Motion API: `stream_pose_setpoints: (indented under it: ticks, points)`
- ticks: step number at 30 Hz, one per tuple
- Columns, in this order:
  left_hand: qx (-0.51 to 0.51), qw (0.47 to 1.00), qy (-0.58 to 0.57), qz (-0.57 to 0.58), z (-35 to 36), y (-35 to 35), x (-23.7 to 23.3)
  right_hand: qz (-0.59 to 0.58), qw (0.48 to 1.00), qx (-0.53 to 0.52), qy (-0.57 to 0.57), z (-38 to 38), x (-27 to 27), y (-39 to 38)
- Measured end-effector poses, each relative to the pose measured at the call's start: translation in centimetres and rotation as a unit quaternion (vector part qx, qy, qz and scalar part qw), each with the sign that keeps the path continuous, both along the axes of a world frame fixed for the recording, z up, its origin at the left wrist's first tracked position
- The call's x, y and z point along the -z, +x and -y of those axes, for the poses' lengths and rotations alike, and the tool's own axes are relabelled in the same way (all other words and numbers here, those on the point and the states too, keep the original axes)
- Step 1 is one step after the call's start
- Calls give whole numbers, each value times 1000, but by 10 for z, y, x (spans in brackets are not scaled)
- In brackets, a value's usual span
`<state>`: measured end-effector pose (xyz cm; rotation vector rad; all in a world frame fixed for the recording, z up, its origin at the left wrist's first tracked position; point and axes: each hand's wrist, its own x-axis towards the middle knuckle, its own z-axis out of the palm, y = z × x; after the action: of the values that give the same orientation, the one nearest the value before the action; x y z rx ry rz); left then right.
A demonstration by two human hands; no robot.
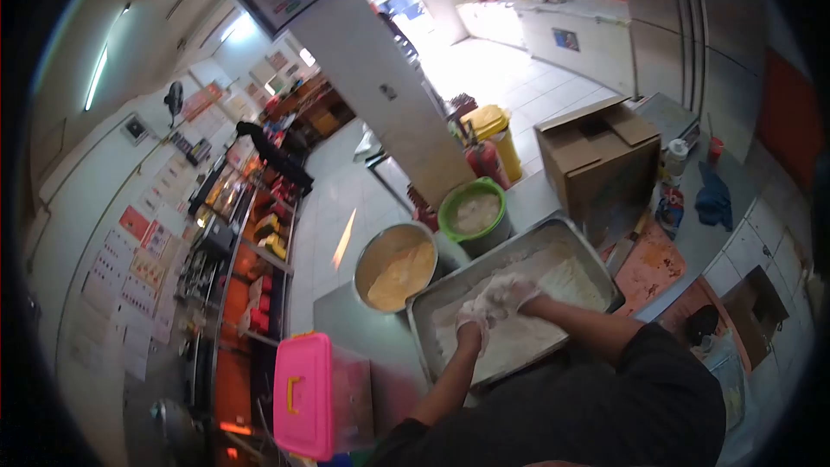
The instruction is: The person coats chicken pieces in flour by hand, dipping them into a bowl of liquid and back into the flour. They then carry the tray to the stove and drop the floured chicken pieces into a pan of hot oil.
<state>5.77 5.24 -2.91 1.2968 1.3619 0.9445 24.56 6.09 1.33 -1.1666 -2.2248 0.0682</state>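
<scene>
Both hands are over a large metal tray [566, 339] that holds white flour. My left hand [472, 329], in a thin clear glove, is at the tray's left half, against floury pieces [491, 301]. From the right, my right hand [519, 292], gloved as well and dusted white, touches the same pieces. The fingers of both hands are curled round the pieces, whose separate shapes are hard to tell. Beyond the tray's left corner stands a steel bowl [367, 270] with a yellowish mix. A green-rimmed container [450, 227] with pale contents is behind the tray.
An open cardboard box [596, 177] stands behind the tray's right end. A knife [621, 252] and an orange board [654, 270] lie to the right, near a blue cloth [713, 197]. A pink-lidded bin [304, 398] is at the left. Farther off, a person [275, 156] in dark clothes bends at a counter.
</scene>
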Motion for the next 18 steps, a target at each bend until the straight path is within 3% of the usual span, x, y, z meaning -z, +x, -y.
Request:
stream_pose_setpoints:
  ticks: [1, 2, 3, 4, 5, 6, 7, 9, 10, 11, 14, 16, 17, 18]
  points:
    - [-18, 999, 25, -9, 8, 0, -17, -133, 987, -32, -86, -1, -10, 9]
    - [-36, 998, 48, -18, 15, 4, -40, -268, 936, -59, -219, 0, -26, 15]
    - [-70, 995, -44, 48, 16, 8, -56, -409, 850, -64, -326, 0, -42, 20]
    - [-48, 992, -84, 79, 5, 2, -46, -533, 706, -53, -464, -2, -51, 21]
    - [-24, 997, -51, 45, -4, -9, -26, -583, 627, -122, -501, -5, -50, 17]
    - [-16, 986, -109, 124, -10, -8, -24, -577, 598, -132, -541, -4, -50, 17]
    - [44, 998, -16, 39, -17, -9, -13, -387, 765, -30, -513, -14, -31, 15]
    - [63, 994, -22, 92, -16, -11, 6, -328, 851, -75, -404, -16, -8, 12]
    - [13, 967, -114, 228, -16, -10, 5, -412, 773, -61, -478, -10, -37, 13]
    - [5, 963, -139, 229, -11, -9, -9, -489, 682, -44, -543, -5, -50, 13]
    - [-7, 946, -175, 272, 2, -1, -51, -591, 614, -14, -524, -12, -29, 16]
    - [85, 958, -62, 267, -1, -1, -32, -490, 748, 4, -447, -20, -11, 22]
    - [95, 952, -69, 283, -2, -5, -23, -435, 805, 13, -404, -22, -2, 23]
    - [106, 946, -76, 298, -1, -6, -20, -500, 742, 14, -446, -17, -14, 22]
